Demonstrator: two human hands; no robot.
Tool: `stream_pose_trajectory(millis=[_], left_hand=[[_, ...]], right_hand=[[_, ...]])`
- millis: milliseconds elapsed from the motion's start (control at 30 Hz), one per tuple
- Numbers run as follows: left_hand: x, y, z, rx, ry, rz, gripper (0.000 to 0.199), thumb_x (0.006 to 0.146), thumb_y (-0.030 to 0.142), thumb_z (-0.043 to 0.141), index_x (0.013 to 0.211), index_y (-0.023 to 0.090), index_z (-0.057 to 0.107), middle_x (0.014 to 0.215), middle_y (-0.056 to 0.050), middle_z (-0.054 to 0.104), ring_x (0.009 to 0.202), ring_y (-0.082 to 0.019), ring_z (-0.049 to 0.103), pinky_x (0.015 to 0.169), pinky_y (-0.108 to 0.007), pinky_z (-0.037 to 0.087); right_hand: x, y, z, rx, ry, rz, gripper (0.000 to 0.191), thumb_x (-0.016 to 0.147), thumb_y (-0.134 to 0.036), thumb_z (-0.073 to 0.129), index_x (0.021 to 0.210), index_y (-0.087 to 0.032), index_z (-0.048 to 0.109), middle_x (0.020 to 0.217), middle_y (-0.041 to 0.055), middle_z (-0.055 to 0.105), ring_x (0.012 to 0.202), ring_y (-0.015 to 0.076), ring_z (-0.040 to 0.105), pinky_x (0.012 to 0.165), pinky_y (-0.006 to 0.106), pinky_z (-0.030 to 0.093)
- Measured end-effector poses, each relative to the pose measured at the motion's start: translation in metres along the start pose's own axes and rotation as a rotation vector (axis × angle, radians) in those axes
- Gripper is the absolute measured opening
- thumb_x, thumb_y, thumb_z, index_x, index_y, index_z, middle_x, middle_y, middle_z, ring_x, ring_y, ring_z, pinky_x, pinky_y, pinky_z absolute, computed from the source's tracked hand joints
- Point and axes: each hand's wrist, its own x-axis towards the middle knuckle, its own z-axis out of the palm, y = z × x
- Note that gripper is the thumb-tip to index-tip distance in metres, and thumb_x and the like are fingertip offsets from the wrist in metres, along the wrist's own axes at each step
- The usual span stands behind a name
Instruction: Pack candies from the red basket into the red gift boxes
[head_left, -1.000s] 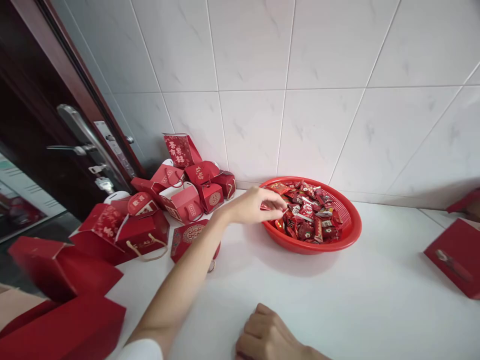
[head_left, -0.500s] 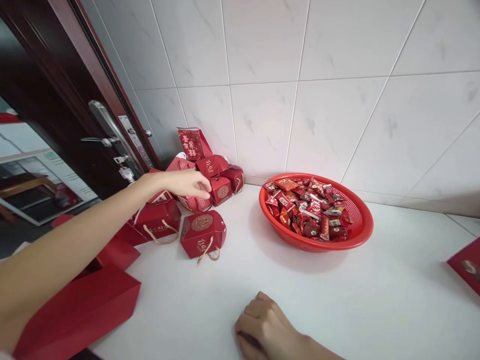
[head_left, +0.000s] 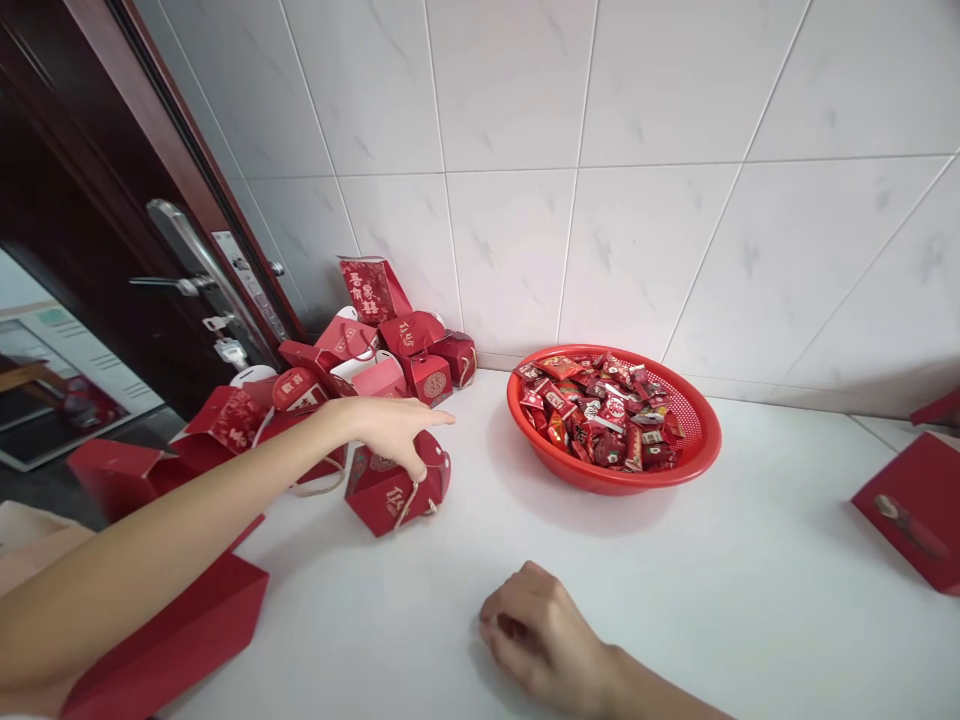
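My left hand (head_left: 395,430) is over a red gift box (head_left: 380,500) with gold print and a twisted cord handle. Its thumb is down by the cord and the fingers stretch over the box top, apart; it grips nothing visible. My right hand (head_left: 536,630) rests on the white table (head_left: 390,630) near the front, fingers curled in, with nothing visible in them. Behind it to the right stands a red plastic basket (head_left: 600,482) holding many candies (head_left: 611,412) in red wrappers.
Several red boxes (head_left: 427,378) are piled at the back left by the tiled wall (head_left: 510,230). Larger red packaging (head_left: 187,630) lies at the front left, under my left arm. Another red box (head_left: 919,510) is at the right edge. A dark door (head_left: 97,150) is on the left.
My left hand has moved from the piled boxes toward me, over the nearer box, and its fingers have spread. That box looks slightly turned. The view has shifted a little to the right.
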Motion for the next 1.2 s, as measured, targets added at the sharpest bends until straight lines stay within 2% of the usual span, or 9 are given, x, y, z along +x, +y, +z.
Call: stream_pose_trajectory(millis=[67, 200, 333, 433, 600, 767, 900, 1033, 1200], left_hand=[[-0.017, 0.006, -0.007, -0.031, 0.063, 0.134, 0.097, 0.067, 0.038, 0.074, 0.157, 0.026, 0.039, 0.159, -0.013, 0.046, 0.140, -0.035, 0.048, 0.103, -0.036, 0.048], [-0.044, 0.031, -0.012, -0.049, 0.128, 0.326, 0.095, 0.068, 0.029, 0.073, 0.156, 0.035, 0.037, 0.154, -0.007, 0.048, 0.130, -0.030, 0.057, 0.083, -0.026, 0.053], [-0.042, 0.060, -0.013, -0.050, 0.207, 0.439, 0.087, 0.074, 0.033, 0.074, 0.154, 0.038, 0.039, 0.146, -0.006, 0.047, 0.115, -0.026, 0.062, 0.075, -0.024, 0.051], [-0.033, 0.077, -0.016, -0.039, 0.217, 0.472, 0.071, 0.075, 0.036, 0.074, 0.143, 0.034, 0.052, 0.134, -0.007, 0.051, 0.107, -0.025, 0.063, 0.066, -0.024, 0.046], [-0.022, 0.089, -0.016, -0.128, 0.195, 0.508, 0.059, 0.064, 0.039, 0.085, 0.116, 0.025, 0.059, 0.120, -0.003, 0.055, 0.095, -0.022, 0.061, 0.066, -0.026, 0.044], [-0.001, 0.079, 0.000, -0.238, 0.180, 0.645, 0.057, 0.059, 0.045, 0.090, 0.100, 0.023, 0.059, 0.117, -0.002, 0.060, 0.101, -0.022, 0.059, 0.080, -0.026, 0.046], [0.013, 0.074, 0.009, -0.317, 0.121, 0.619, 0.039, 0.082, 0.056, 0.072, 0.077, 0.020, 0.058, 0.096, -0.002, 0.067, 0.089, -0.020, 0.061, 0.074, -0.027, 0.045], [0.013, 0.076, 0.012, -0.317, 0.208, 0.652, 0.009, 0.090, 0.022, 0.061, 0.089, 0.021, 0.070, 0.103, -0.002, 0.072, 0.097, -0.019, 0.063, 0.083, -0.027, 0.045], [0.014, 0.080, 0.020, -0.195, 0.277, 0.685, 0.042, 0.083, -0.003, 0.043, 0.096, 0.023, 0.074, 0.100, -0.003, 0.074, 0.095, -0.019, 0.066, 0.081, -0.028, 0.046]], right_hand=[[0.007, -0.001, -0.017, 0.051, 0.103, 0.114, 0.014, 0.095, -0.032, 0.054, 0.090, -0.021, 0.061, 0.070, 0.0017, 0.068, 0.065, 0.0162, 0.062, 0.071, 0.030, 0.048], [0.028, -0.008, -0.060, 0.216, 0.333, 0.206, 0.025, 0.095, -0.047, 0.058, 0.091, -0.022, 0.056, 0.073, 0.0007, 0.064, 0.067, 0.0156, 0.059, 0.065, 0.028, 0.049], [0.043, -0.023, -0.098, 0.222, 0.459, 0.232, 0.030, 0.092, -0.050, 0.063, 0.097, -0.023, 0.052, 0.071, -0.0029, 0.059, 0.063, 0.0141, 0.055, 0.060, 0.027, 0.047], [0.043, -0.035, -0.117, 0.096, 0.374, 0.287, 0.032, 0.094, -0.048, 0.062, 0.110, -0.022, 0.057, 0.059, -0.0076, 0.050, 0.056, 0.0130, 0.048, 0.055, 0.026, 0.041], [0.037, -0.041, -0.138, -0.085, 0.220, 0.339, 0.040, 0.096, -0.053, 0.057, 0.072, -0.021, 0.059, 0.062, -0.0005, 0.061, 0.056, 0.0127, 0.049, 0.053, 0.027, 0.040], [0.031, -0.041, -0.155, -0.126, 0.113, 0.376, 0.025, 0.090, -0.037, 0.066, 0.070, -0.022, 0.058, 0.065, 0.0000, 0.066, 0.058, 0.0150, 0.058, 0.052, 0.027, 0.046], [0.029, -0.041, -0.161, -0.063, 0.065, 0.384, 0.009, 0.085, -0.022, 0.064, 0.076, -0.023, 0.062, 0.071, -0.0009, 0.069, 0.065, 0.0161, 0.064, 0.059, 0.029, 0.053], [0.029, -0.035, -0.160, -0.074, 0.055, 0.398, 0.006, 0.086, -0.023, 0.063, 0.081, -0.024, 0.065, 0.074, -0.0002, 0.070, 0.066, 0.0168, 0.066, 0.059, 0.029, 0.053], [0.026, -0.026, -0.157, -0.225, 0.005, 0.409, 0.008, 0.086, -0.017, 0.063, 0.082, -0.024, 0.066, 0.072, -0.0005, 0.070, 0.063, 0.0175, 0.066, 0.052, 0.026, 0.048]])
